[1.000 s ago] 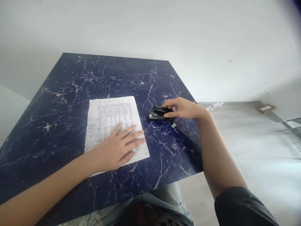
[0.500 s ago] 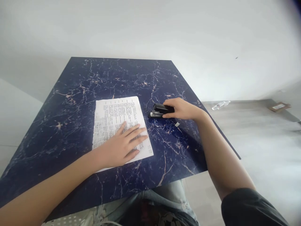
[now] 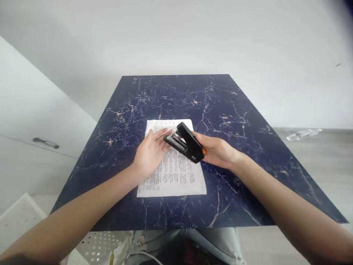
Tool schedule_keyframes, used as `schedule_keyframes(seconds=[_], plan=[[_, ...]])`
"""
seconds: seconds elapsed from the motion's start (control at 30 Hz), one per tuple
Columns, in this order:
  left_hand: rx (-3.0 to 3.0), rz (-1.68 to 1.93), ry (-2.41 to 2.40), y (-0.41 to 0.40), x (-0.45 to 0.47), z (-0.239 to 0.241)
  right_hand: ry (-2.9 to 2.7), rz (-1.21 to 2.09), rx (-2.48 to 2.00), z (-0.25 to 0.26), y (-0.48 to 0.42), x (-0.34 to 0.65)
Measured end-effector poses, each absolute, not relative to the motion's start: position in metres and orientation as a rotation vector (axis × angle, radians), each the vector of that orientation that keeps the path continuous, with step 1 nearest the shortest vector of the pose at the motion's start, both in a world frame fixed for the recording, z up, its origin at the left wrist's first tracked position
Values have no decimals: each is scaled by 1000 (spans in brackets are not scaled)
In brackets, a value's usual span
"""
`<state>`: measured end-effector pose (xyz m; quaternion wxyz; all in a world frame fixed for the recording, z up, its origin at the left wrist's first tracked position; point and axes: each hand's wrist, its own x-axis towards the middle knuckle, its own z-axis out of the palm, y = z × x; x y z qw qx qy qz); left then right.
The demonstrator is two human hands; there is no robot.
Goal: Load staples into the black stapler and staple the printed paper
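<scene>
Some sheet (image 3: 176,176) text hides under left hand (image 3: 150,151), stapler (image 3: 186,148).

The print on the sheet of paper (image 3: 176,173) is too small to read, and its upper part lies hidden under the flat left hand (image 3: 150,152) and the stapler (image 3: 185,146). The stapler's rear end is buried in the closed right hand (image 3: 217,151), and it cannot be told whether its front touches the paper or hangs above it. The left forearm (image 3: 82,217) and right forearm (image 3: 289,217) are cut off by the bottom edge, as is the white basket (image 3: 102,244). The clear thing (image 3: 303,134) on the floor is too blurred to identify.
</scene>
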<state>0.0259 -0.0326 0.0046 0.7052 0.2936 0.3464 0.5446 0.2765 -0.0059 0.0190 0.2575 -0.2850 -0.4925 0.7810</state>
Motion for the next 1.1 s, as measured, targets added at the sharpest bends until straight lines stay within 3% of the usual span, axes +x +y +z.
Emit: schedule_keyframes(seconds=[0.23, 0.7, 0.77, 0.97, 1.1], plan=[[599, 1219, 739, -30, 25, 2, -1481, 2223, -580, 10, -13, 265], [538, 1262, 643, -31, 19, 3, -1922, 1696, -768, 13, -20, 265], [544, 1270, 670, -30, 17, 4, -2064, 1477, -781, 15, -23, 264], [491, 1272, 670, -27, 14, 6, -2469, 334, -788, 20, -35, 262], [437, 1253, 660, -25, 17, 7, -2550, 75, -800, 23, -41, 264]])
